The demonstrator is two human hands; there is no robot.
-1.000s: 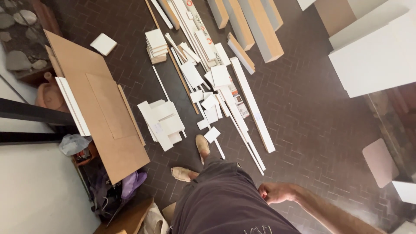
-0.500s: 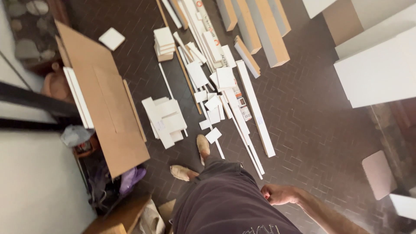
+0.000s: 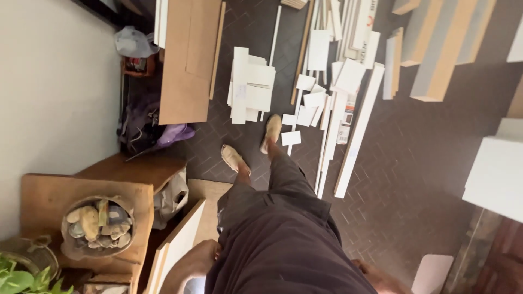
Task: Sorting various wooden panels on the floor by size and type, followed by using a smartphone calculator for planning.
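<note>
I stand on a dark herringbone floor (image 3: 425, 163) in dark trousers, with my two feet in tan shoes (image 3: 234, 158) pointing at loose white pieces. My left hand (image 3: 199, 258) hangs by my hip at the bottom left, fingers curled, right beside the edge of a white panel (image 3: 180, 239) that leans there. Whether it grips that panel I cannot tell. My right hand (image 3: 376, 275) shows only partly at the bottom edge behind my hip, with its fingers hidden. Nothing shows in it.
Several white boards and long strips (image 3: 357, 130) lie ahead beside a stack of small panels (image 3: 250, 87) and a large brown cardboard sheet (image 3: 188, 60). A wooden stand holds a bowl of stones (image 3: 98, 226). Bags (image 3: 158, 133) lie by the wall; a white cabinet (image 3: 496, 174) stands right.
The view has swung left and down: the wall, wooden stand and bowl of stones came into view, and my left hand now shows. My feet have stepped closer to the white pieces.
</note>
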